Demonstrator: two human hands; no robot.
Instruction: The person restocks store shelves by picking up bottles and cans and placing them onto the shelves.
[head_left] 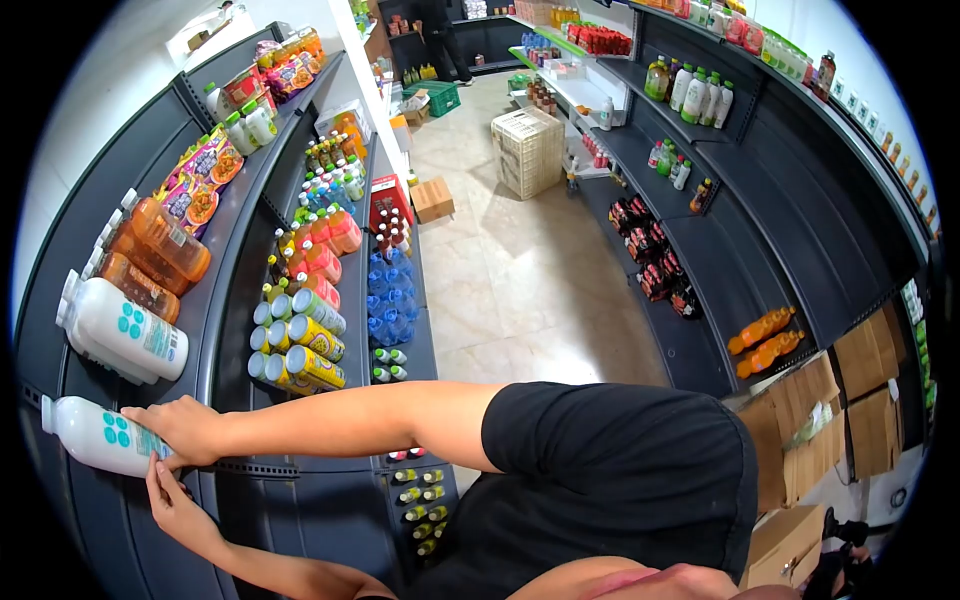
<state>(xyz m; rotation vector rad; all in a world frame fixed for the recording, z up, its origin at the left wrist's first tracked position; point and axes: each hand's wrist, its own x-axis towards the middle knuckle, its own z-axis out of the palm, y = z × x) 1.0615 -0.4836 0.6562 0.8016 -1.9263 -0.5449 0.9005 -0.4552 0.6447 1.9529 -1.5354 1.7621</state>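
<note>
A large white bottle [92, 432] with teal round marks is at the left shelf, its cap end toward the left edge of the view. My right hand [188, 430] reaches across and grips the bottle near its base, fingers closed over the side. From below, my left hand [180, 515] meets the same bottle, its fingertips against the base end. Parts of the base and label are hidden behind my fingers. Just above stand similar white bottles [125, 330] on the top shelf, beside large amber-brown drink bottles [165, 240].
Yellow cans [312, 365], pink-capped drinks and blue bottles [392, 300] fill lower left shelves. Along the aisle floor stand a woven white crate [527, 152] and a cardboard box [432, 200]. Right shelving holds orange bottles [768, 342] and dark packs. A person [440, 40] stands at the far end.
</note>
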